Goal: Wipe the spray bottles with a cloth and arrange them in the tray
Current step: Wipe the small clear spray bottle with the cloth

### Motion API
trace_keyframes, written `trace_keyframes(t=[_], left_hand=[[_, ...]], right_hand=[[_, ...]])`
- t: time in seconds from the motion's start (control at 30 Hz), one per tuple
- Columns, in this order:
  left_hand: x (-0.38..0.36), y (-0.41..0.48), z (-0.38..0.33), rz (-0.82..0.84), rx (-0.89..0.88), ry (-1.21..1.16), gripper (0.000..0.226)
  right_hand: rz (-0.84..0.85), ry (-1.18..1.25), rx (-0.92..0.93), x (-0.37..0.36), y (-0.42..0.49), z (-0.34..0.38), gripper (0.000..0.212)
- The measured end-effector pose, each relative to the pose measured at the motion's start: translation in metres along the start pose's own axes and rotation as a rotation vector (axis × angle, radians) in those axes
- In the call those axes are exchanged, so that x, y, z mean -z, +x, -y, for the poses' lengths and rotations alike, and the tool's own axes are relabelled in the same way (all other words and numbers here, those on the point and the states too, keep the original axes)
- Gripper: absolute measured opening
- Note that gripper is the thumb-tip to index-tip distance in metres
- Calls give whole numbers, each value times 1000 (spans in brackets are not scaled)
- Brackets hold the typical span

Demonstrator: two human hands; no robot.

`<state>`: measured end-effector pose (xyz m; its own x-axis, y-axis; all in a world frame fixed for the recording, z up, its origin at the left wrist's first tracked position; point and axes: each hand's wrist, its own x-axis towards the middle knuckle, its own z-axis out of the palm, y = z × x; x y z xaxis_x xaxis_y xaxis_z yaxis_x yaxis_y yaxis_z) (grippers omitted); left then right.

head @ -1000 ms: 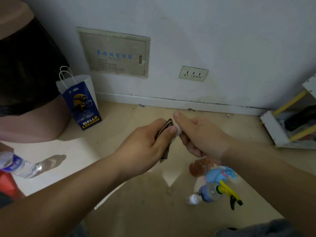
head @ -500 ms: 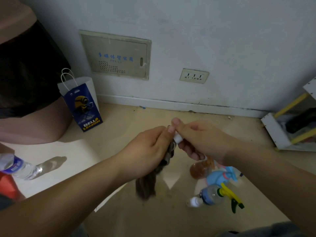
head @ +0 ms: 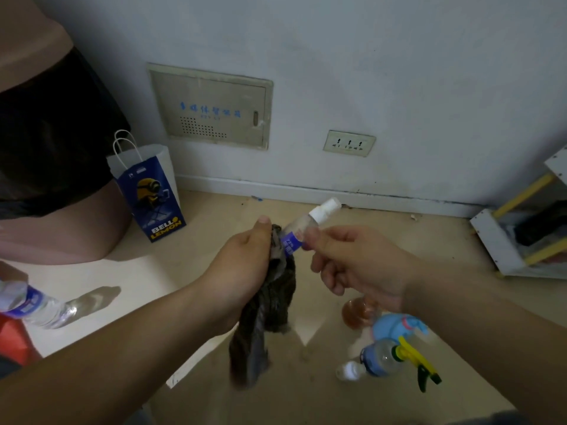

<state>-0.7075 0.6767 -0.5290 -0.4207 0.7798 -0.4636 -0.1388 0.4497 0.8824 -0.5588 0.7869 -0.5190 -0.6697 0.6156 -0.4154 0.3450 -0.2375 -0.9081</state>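
Several spare bottles (head: pixel 380 358) lie near right on the floor. Beyond, left hand (head: pixel 242 265) clamps the limp cloth (head: pixel 267 317) round the base of the small spray bottle (head: pixel 302 228); right hand (head: pixel 352 262) pinches its body. Judged light, slick: hold the body, not the nozzle

Dim, bluish indoor light, soft shadows on the floor (head: pixel 214 403), motion blur, wide-angle bending at the edges

A single view is given, taken from head height and aimed forward and down. The upper half of the frame is filled by the wall (head: pixel 399 56), the lower half by the floor (head: pixel 306 403). The left hand (head: pixel 245 265) and right hand (head: pixel 359 262) are seen close to the lens at mid-frame, with the forearms entering from the lower corners. Straight lines are bent near the edges by the wide lens.
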Motion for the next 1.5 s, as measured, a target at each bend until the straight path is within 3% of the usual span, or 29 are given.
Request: trace_keyframes(t=[0.17, 0.3, 0.43, 0.57, 0.63, 0.7, 0.8, 0.9, 0.97, 1.07, 1.2, 1.37, 1.43, 1.5], left_hand=[[-2, 2, 14, 25, -158, 198, 61], [2, 7, 19, 6, -261, 422, 62], [8, 3, 12, -164, -454, 274, 61], [2, -15, 1, 3, -629, 75, 57], [0, -14, 2, 53, -647, 126, 39], [0, -5, 6, 43, -617, 123, 20], [2, 5, 10, -35, -467, -50, 29], [-2, 2, 10, -19, -268, -74, 21], [-3, 4, 8, -67, -249, 168, 27], [2, 13, 5, -132, -366, 535, 43], [10, 21, 3, -47, -283, 640, 56], [16, 13, -1, 136, 74, 394, 57], [14, 10, 1, 147, 25, 299, 51], [11, 9, 7, 132, -212, 354, 38]], right_hand=[[-17, 30, 88, -14, -2, -12, 26], [-153, -175, 135, -5, 3, -10, 21], [-183, -356, 125, 0, 5, -10, 23], [-114, -412, 92, -7, 1, -10, 20], [-67, -408, 98, -9, -2, -6, 11], [-5, -448, 125, -14, -7, 0, 12], [76, -459, 165, -26, -18, 3, 8], [34, -602, 237, -37, -20, -7, 8], [27, -635, 240, -39, -18, -12, 12], [31, -664, 186, -29, -14, -12, 16], [82, -935, 202, -9, -9, -1, 27], [68, -1376, 310, -3, -5, 4, 31], [88, -1291, 300, -4, -5, 3, 30], [116, -1046, 229, 4, -2, 4, 24]])
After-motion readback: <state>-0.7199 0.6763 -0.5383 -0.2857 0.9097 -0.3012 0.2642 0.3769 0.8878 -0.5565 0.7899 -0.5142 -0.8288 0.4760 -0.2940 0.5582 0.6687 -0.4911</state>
